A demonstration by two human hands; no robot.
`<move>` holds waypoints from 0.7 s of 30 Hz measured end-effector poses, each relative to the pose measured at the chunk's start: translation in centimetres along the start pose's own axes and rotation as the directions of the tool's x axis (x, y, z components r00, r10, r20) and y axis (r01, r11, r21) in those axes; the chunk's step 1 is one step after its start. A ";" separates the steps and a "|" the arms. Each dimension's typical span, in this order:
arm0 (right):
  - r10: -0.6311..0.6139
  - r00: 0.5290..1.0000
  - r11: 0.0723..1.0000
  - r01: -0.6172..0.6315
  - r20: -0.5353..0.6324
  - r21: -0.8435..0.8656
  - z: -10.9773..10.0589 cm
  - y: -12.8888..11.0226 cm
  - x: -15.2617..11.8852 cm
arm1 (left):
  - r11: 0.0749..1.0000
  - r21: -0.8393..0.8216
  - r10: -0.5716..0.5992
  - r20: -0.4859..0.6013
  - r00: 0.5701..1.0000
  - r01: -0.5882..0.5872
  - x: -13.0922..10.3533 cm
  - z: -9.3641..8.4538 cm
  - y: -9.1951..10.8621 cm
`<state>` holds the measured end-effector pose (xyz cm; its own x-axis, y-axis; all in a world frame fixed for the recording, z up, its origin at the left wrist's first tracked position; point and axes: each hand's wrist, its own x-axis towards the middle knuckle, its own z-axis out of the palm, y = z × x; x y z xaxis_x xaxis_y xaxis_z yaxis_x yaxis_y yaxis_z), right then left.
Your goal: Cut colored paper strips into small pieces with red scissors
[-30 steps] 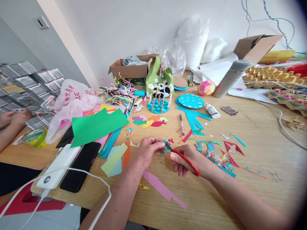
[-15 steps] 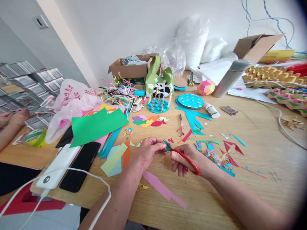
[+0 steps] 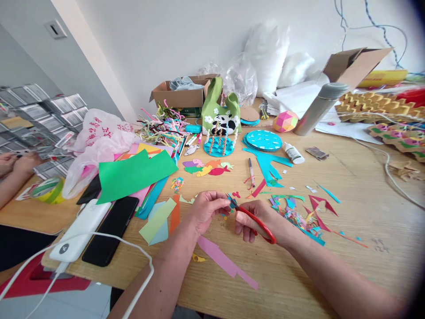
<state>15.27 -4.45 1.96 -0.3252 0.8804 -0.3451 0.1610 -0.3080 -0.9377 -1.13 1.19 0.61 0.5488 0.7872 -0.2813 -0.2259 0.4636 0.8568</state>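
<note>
In my right hand (image 3: pixel 254 219) is a pair of red-handled scissors (image 3: pixel 257 221), its blades pointing up and left toward my other hand. My left hand (image 3: pixel 210 210) pinches a small piece of blue paper (image 3: pixel 232 202) at the blade tips; the fingers partly hide it. Just beyond lie small red paper bits (image 3: pixel 236 194). A pink paper strip (image 3: pixel 226 261) rests under and beside my left wrist, with a yellow scrap (image 3: pixel 199 258) near it. Several coloured paper fish (image 3: pixel 209 168) lie farther back.
Cut scraps (image 3: pixel 295 215) are heaped at the right. Green paper (image 3: pixel 136 175), a phone (image 3: pixel 111 230) and a power bank (image 3: pixel 79 230) with a cable sit left. A glue bottle (image 3: pixel 294 153), steel flask (image 3: pixel 320 108) and panda bag (image 3: pixel 222 115) stand behind. Another person's hands (image 3: pixel 25 164) are far left.
My right hand and the scissors have shifted very slightly to the left. My left hand stays in place, still pinching the blue paper.
</note>
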 end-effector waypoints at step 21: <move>0.048 0.999 0.999 -0.047 -0.025 0.023 -0.1 0.7 0.3 | 1.000 -0.013 0.019 -0.027 0.999 -0.019 -0.1 0.1 0.1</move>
<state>15.38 -4.38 1.19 -0.2941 0.8734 -0.3881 0.1542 -0.3574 -0.9211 -1.10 1.13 0.72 0.5224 0.8065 -0.2768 -0.2469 0.4538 0.8562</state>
